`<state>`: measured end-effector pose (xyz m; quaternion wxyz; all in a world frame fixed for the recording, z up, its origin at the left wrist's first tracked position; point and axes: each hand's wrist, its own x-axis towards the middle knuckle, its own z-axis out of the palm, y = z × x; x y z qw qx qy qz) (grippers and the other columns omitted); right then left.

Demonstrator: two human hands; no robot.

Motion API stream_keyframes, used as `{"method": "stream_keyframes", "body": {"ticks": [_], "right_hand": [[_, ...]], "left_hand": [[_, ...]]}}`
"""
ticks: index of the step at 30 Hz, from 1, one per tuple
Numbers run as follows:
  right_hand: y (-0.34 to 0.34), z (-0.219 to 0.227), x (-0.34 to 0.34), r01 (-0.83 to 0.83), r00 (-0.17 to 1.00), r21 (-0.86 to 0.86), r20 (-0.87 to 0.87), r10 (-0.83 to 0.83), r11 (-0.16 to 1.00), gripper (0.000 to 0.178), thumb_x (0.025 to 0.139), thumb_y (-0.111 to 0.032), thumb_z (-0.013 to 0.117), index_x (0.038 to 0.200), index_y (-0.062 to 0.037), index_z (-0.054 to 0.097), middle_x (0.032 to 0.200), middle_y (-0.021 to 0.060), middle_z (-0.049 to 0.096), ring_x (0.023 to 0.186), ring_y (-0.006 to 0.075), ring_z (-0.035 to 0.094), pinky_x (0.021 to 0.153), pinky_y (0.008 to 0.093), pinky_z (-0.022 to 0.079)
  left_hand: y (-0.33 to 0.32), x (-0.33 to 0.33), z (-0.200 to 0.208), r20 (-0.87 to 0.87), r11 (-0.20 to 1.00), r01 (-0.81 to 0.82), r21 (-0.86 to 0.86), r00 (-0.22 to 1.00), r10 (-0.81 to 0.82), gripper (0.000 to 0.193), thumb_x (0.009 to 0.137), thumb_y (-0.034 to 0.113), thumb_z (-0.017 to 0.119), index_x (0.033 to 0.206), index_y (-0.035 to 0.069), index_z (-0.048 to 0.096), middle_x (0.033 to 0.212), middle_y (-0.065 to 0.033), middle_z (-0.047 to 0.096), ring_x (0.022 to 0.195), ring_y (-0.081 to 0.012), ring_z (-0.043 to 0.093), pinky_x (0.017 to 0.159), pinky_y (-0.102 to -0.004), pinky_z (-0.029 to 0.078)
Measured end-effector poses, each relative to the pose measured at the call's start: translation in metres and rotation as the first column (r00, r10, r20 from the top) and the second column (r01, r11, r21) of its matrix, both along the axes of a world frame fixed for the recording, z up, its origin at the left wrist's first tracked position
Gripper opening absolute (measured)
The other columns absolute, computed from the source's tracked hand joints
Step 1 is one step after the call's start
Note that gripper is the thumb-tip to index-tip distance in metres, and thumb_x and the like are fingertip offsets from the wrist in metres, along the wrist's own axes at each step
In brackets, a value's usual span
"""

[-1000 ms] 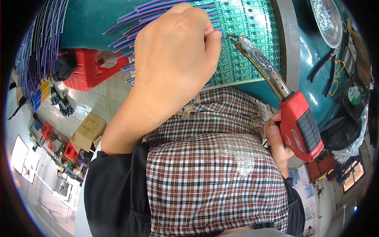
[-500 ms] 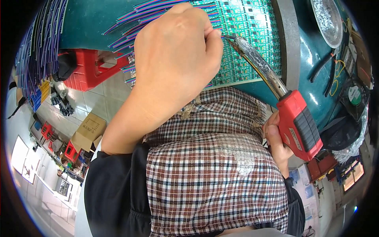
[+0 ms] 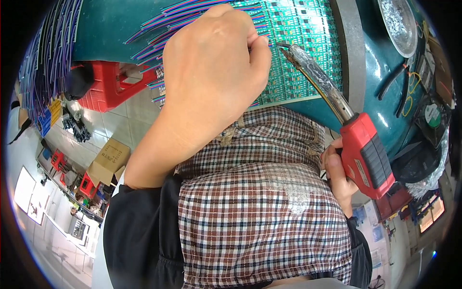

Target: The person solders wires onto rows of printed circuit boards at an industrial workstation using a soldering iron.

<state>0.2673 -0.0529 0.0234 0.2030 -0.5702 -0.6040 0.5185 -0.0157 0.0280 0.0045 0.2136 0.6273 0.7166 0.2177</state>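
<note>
My left hand is closed in a pinch over the left side of a panel of green circuit boards. Thin multicoloured wires run out to the left from under it; the ends at its fingertips are too small to make out. My right hand grips a red and black soldering gun, its fingers partly hidden behind the handle. The gun's dark tip points left, a short way from my left thumb, above the boards.
A grey bar borders the panel's right side on the green table. Farther right lie black-handled pliers and a metal dish. More wires hang at the far left, near a red stool and a cardboard box.
The soldering gun has shifted slightly right and down, so its tip is farther from my left fingertips. My left hand has hardly moved.
</note>
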Motion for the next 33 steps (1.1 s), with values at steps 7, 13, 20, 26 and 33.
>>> {"method": "stream_keyframes", "body": {"ticks": [7, 13, 20, 26, 33], "right_hand": [[0.004, -0.003, -0.007, 0.0, 0.999, 0.039, -0.032, 0.001, 0.999, 0.02, 0.088, 0.004, 0.065, 0.107, 0.0045, 0.058, 0.077, 0.0073, 0.055, 0.058, 0.0127, 0.051, 0.054, 0.0271, 0.043], [0.006, -0.001, 0.0, -0.035, 0.999, 0.053, -0.022, 0.036, 0.998, 0.023, 0.089, 0.003, 0.064, 0.11, 0.0047, 0.058, 0.077, 0.0074, 0.055, 0.057, 0.012, 0.05, 0.054, 0.0269, 0.042], [0.0, 0.001, 0.0, -0.034, 0.999, 0.032, 0.018, 0.033, 0.999, 0.024, 0.09, 0.002, 0.064, 0.113, 0.004, 0.057, 0.077, 0.0066, 0.055, 0.058, 0.0118, 0.049, 0.054, 0.0272, 0.042], [0.005, 0.0, -0.004, -0.034, 0.999, 0.06, -0.03, 0.036, 0.998, 0.019, 0.089, 0.005, 0.063, 0.107, 0.0034, 0.057, 0.077, 0.0073, 0.054, 0.061, 0.0132, 0.05, 0.054, 0.0279, 0.042], [0.006, 0.003, -0.01, -0.072, 0.997, 0.022, -0.013, 0.072, 0.997, 0.017, 0.088, 0.007, 0.062, 0.104, 0.0033, 0.056, 0.082, 0.009, 0.054, 0.064, 0.014, 0.051, 0.055, 0.0275, 0.043]], "left_hand": [[0.0, 0.0, 0.0, -0.003, 1.0, -0.002, -0.011, 1.0, 0.002, 0.021, 0.084, 0.015, 0.077, 0.073, 0.004, 0.063, 0.069, -0.0034, 0.062, 0.06, -0.0159, 0.063, 0.058, -0.0296, 0.05], [0.0, 0.0, 0.0, 0.017, 1.0, -0.008, -0.015, 1.0, 0.008, 0.021, 0.084, 0.015, 0.077, 0.073, 0.004, 0.063, 0.07, -0.003, 0.062, 0.06, -0.0153, 0.064, 0.059, -0.029, 0.05], [0.0, 0.0, 0.001, 0.012, 1.0, -0.012, -0.027, 1.0, 0.013, 0.021, 0.084, 0.015, 0.077, 0.073, 0.004, 0.063, 0.07, -0.0029, 0.062, 0.061, -0.015, 0.064, 0.059, -0.0289, 0.05], [-0.001, -0.002, 0.003, 0.021, 0.999, 0.004, -0.047, 1.0, -0.003, 0.021, 0.085, 0.017, 0.078, 0.075, 0.004, 0.065, 0.072, -0.0035, 0.063, 0.063, -0.0149, 0.065, 0.061, -0.0287, 0.051], [-0.002, -0.003, 0.003, 0.016, 0.999, 0.014, -0.049, 1.0, -0.013, 0.02, 0.085, 0.017, 0.078, 0.077, 0.003, 0.066, 0.073, -0.0043, 0.064, 0.064, -0.0154, 0.065, 0.061, -0.0292, 0.051]]}}
